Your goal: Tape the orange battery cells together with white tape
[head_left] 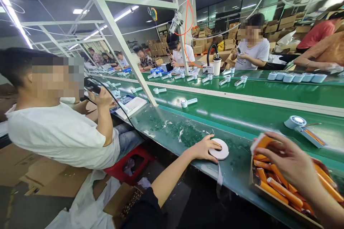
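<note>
My left hand [206, 149] lies on the bench with its fingers over the edge and centre of a roll of white tape [222, 149]. A loose strip of that tape hangs down past the bench edge. My right hand [288, 157] is closed on an orange cylindrical battery [262, 143] with a white piece at its near end, held just above a cardboard box [254, 175]. Inside the box lie several orange batteries [278, 189]. Beyond it on the green belt rests a light-blue fan body [295, 122], its handle open and an orange cell showing inside.
A green conveyor belt [215, 114] carries several light-blue fan bodies [188, 102]. To my left a co-worker in a white shirt [59, 132] sits by a red stool [131, 166]. A metal frame post [129, 50] rises from the bench. More people work across the belt.
</note>
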### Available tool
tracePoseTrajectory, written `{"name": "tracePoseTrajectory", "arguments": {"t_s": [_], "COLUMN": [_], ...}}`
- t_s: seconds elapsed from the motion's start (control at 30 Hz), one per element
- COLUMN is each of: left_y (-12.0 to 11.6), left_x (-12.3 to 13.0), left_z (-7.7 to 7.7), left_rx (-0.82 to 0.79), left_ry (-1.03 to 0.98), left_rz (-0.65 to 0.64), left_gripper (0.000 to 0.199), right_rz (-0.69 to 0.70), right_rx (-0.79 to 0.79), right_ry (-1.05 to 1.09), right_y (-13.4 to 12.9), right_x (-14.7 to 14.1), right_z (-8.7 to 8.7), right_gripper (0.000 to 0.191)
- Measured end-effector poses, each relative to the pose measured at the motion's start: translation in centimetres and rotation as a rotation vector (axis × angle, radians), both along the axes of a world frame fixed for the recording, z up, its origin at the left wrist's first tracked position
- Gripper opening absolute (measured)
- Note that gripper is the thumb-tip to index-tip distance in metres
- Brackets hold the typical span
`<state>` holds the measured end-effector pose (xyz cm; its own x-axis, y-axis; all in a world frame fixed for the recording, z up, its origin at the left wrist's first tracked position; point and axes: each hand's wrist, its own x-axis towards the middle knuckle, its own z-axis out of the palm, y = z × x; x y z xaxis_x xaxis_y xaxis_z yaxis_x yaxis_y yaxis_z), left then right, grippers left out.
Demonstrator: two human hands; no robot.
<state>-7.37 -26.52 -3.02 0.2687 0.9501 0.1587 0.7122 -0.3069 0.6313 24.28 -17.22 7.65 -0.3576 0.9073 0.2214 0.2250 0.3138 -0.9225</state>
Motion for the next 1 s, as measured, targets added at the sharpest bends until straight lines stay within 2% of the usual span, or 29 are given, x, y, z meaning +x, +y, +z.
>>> {"name": "tracePoseTrajectory", "arguments": {"t_s": [0.07,0.13,0.27,0.37,0.5,0.6,0.7,0.77,0.87,1.0], "left_y": [0.5,0.8,2.0,2.9,2.8,2.2,2.7,4.3,8.5,14.8], "left_x": [-0.8,-2.3,-6.9,-9.2,-9.4,-8.9,-8.7,-9.2,-11.4,-15.8], "left_z": [-0.5,-0.6,-0.2,-0.5,-1.4,-1.6,-1.0,0.0,2.6,5.8], "left_rx": [-0.032,-0.015,0.084,0.115,0.115,0.110,0.094,0.084,0.074,-0.010], "left_ry": [-0.113,-0.156,-0.139,-0.130,-0.118,-0.081,0.001,0.077,0.202,0.352], "left_rz": [0.126,0.327,0.771,0.963,0.982,0.999,0.966,0.903,0.846,0.858], "left_gripper": [0.044,0.027,0.039,0.036,0.024,0.033,0.043,0.038,0.024,0.030], "right_rz": [0.158,0.260,0.298,0.382,0.475,0.510,0.524,0.531,0.545,0.546], "right_rx": [-0.019,0.003,0.052,0.094,0.178,0.206,0.210,0.202,0.199,0.210], "right_ry": [-0.086,-0.156,-0.189,-0.250,-0.342,-0.365,-0.380,-0.388,-0.405,-0.418], "right_y": [0.6,1.6,3.0,2.9,2.2,2.0,1.9,1.9,1.8,1.9], "right_x": [-2.7,-4.9,-7.1,-6.8,-6.4,-6.4,-6.5,-6.5,-6.7,-6.8], "right_z": [0.2,-0.3,-2.9,-4.5,-5.0,-4.8,-4.7,-4.6,-4.5,-4.7], "right_gripper": [0.063,0.056,0.049,0.046,0.044,0.044,0.044,0.043,0.043,0.043]}}
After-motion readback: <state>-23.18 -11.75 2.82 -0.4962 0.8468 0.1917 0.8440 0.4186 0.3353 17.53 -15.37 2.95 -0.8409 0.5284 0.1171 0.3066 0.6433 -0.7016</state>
